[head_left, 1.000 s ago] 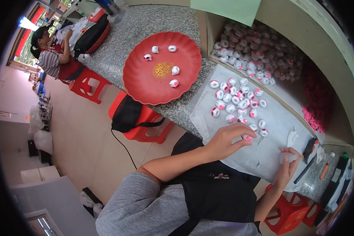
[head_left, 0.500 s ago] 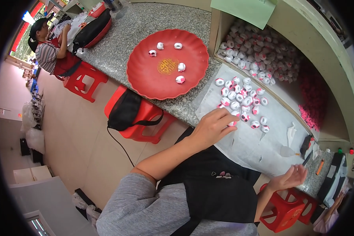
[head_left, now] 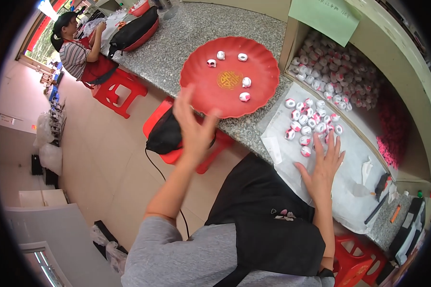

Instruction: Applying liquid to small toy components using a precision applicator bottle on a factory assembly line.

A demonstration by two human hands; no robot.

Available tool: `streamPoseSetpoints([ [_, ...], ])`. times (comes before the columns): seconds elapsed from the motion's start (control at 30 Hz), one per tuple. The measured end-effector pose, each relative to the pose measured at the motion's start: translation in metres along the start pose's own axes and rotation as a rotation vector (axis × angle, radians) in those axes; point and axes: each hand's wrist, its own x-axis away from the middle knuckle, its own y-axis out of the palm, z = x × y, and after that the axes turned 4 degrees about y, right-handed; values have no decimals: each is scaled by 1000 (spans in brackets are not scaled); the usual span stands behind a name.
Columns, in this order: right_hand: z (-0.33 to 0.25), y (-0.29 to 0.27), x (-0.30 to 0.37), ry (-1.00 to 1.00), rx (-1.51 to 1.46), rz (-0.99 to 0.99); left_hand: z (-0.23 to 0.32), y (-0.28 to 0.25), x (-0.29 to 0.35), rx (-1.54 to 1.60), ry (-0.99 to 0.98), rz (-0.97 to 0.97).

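Observation:
My left hand (head_left: 195, 126), a little blurred, is at the near left rim of a red scalloped tray (head_left: 210, 98), its fingers and thumb apart with nothing seen between them. Whether it touches the rim I cannot tell. Several small white-and-pink ring-like pieces (head_left: 244, 97) lie spread out in the tray. Over on the right, my right hand (head_left: 322, 167) reaches to the near edge of a loose cluster of the same pieces (head_left: 311, 123), fingers spread. Its fingertips cover part of the cluster. White paper (head_left: 342, 191) lies under these pieces.
Behind the paper, a wooden bin (head_left: 288, 52) holds a heap of similar pieces (head_left: 340, 71), with bright pink bits (head_left: 390, 146) at its right. A red stool (head_left: 165, 119) with a black bag stands beside the granite counter (head_left: 201, 26). Another person (head_left: 79, 55) sits far left.
My left hand has gone from the paper to the tray, its pinch opened; the piece it held no longer shows there. My right hand has moved in to the cluster. The view has shifted.

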Motion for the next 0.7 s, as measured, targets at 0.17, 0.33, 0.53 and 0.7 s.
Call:
streamPoseSetpoints([
  [0.17, 7, -3, -9, 81, -9, 2, -75, -25, -47, 275, -521, -244],
  [0.33, 46, 4, -19, 58, -134, 67, -91, -22, -60, 512, -637, -427],
  [0.53, 65, 13, -35, 29, -418, 129, -59, -84, -35, 685, -553, -310],
  [0.7, 74, 14, -51, 14, -509, 145, -51, -165, 23, 650, -701, -280],
])
